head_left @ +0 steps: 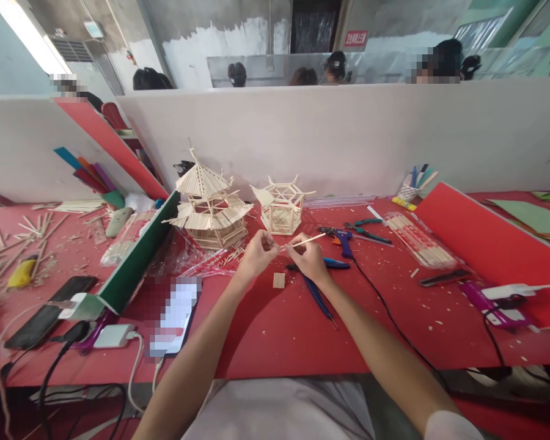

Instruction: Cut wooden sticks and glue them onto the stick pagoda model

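Observation:
A thin wooden stick (pixel 315 238) is pinched in the fingers of my right hand (pixel 308 258), its free end pointing up to the right. My left hand (pixel 257 255) is closed in a pinch close to the stick's other end; what its fingertips hold is too small to make out. Just below my hands lies a small square panel of sticks (pixel 278 280). Blue-handled pliers (pixel 318 296) lie partly under my right hand. Beyond the hands stand a small stick frame (pixel 282 211) with an open top and a two-tiered stick pavilion (pixel 211 211).
Right of my hands are a blue glue gun (pixel 343 241) with a trailing cord, green-handled pliers (pixel 364 229) and a pack of sticks (pixel 421 240). A lit phone (pixel 176 318) lies left of my forearm. Green (pixel 140 263) and red (pixel 486 244) dividers flank the red table (pixel 293 351).

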{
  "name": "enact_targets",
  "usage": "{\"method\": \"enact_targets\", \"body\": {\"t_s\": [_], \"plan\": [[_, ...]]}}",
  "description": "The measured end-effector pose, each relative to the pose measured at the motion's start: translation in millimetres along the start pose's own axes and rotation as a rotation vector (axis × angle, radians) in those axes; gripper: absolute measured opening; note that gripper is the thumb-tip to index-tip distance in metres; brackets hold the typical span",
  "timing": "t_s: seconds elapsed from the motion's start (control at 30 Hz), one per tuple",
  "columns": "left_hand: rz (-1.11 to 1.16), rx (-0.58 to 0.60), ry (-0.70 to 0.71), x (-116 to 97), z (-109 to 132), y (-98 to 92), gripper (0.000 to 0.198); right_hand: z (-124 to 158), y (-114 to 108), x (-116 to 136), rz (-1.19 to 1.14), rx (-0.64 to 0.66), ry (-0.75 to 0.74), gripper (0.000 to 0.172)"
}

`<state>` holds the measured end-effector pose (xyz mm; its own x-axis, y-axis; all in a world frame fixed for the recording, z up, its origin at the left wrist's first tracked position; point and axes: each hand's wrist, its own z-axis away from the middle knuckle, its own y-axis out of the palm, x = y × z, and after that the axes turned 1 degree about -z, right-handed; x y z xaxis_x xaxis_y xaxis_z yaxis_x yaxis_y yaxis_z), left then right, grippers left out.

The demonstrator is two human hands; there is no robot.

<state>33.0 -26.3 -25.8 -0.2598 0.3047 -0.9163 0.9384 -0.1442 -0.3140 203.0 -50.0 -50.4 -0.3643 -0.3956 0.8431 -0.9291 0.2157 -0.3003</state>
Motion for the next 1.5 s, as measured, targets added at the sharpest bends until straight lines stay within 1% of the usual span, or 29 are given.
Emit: {"method": "enact_targets", "body": {"t_s": [0.07, 0.17, 0.23, 0.3, 0.4, 0.53, 0.57, 0.63, 0.77, 0.93, 1.03, 1.13, 1.33, 1.4, 1.5], "plan": [[-0.192, -0.061, 0.026, -0.8, -1.3, -8.9, 0.015, -2.4, -1.7, -1.6, -0.112, 0.017, 0.050, 0.020], [-0.589, -0.110, 0.037, 3.8, -4.2, -24.9, 0.020, -4.8, -2.7, -2.1, -0.296, 0.065, 0.128, 0.024], [-0.726, -0.091, 0.037, 8.7, -5.9, -33.9, 0.022, -5.6, -2.9, -1.2, -0.401, 0.098, 0.183, 0.027], [-0.787, -0.050, 0.045, 12.1, -7.1, -39.6, 0.026, -5.8, -3.2, -0.1, -0.474, 0.129, 0.220, 0.030], [-0.735, 0.055, 0.142, 11.0, -7.1, -42.0, 0.028, -5.9, -4.5, 0.9, -0.546, 0.152, 0.240, 0.030], [-0.474, 0.259, 0.322, -0.7, -4.4, -37.9, 0.017, -7.0, -6.1, -2.1, -0.591, 0.135, 0.267, 0.029], [-0.424, 0.310, 0.342, -3.8, -3.5, -36.5, 0.015, -7.3, -6.2, -3.5, -0.599, 0.131, 0.272, 0.030], [-0.356, 0.357, 0.365, -8.6, -1.9, -34.2, 0.014, -7.9, -6.3, -6.3, -0.620, 0.129, 0.275, 0.031], [-0.268, 0.361, 0.376, -12.5, -0.2, -33.1, 0.016, -7.8, -8.0, -7.3, -0.653, 0.186, 0.294, 0.033], [-0.251, 0.370, 0.312, -15.9, 1.3, -32.8, 0.014, -7.4, -12.6, -1.7, -0.625, 0.276, 0.291, 0.033], [-0.261, 0.361, 0.236, -18.1, 2.7, -29.8, 0.014, -7.9, -12.2, 0.1, -0.550, 0.253, 0.285, 0.033], [-0.208, 0.362, 0.160, -17.4, 3.8, -25.7, 0.019, -8.0, -9.0, 0.5, -0.456, 0.202, 0.260, 0.031], [-0.247, 0.305, 0.131, -4.9, 2.0, -17.9, 0.011, -7.0, -4.6, 2.3, -0.271, 0.187, 0.162, 0.022], [-0.259, 0.299, 0.128, -2.5, 1.1, -16.3, 0.010, -7.0, -3.9, 2.1, -0.263, 0.176, 0.167, 0.022], [-0.280, 0.280, 0.129, -2.6, 0.8, -15.3, 0.012, -7.1, -2.4, 0.4, -0.340, 0.142, 0.222, 0.026]]}}
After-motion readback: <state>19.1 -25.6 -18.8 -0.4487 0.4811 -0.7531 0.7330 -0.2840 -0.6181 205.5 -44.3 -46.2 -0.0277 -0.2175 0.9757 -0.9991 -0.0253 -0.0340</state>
